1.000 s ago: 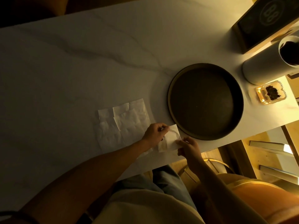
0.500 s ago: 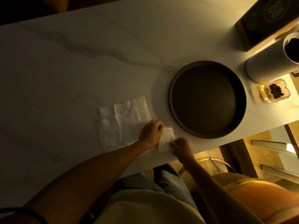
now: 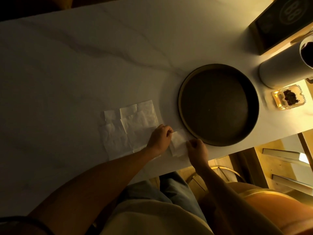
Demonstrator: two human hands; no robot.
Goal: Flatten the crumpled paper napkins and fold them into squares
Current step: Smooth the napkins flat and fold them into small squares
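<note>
While both hands pinch it, the small napkin sits at the table's near edge, mid-fold.
Left hand and right hand each grip a side; line up edges before creasing. Flattened napkins lie left. Round tray empty; glass dish holds dark bits.

The pale marble bench carries faint grey veining. White creased paper napkins lie on it beside a round dark brown tray with a lighter brassy rim. A clear amber glass dish holds something black.
</note>
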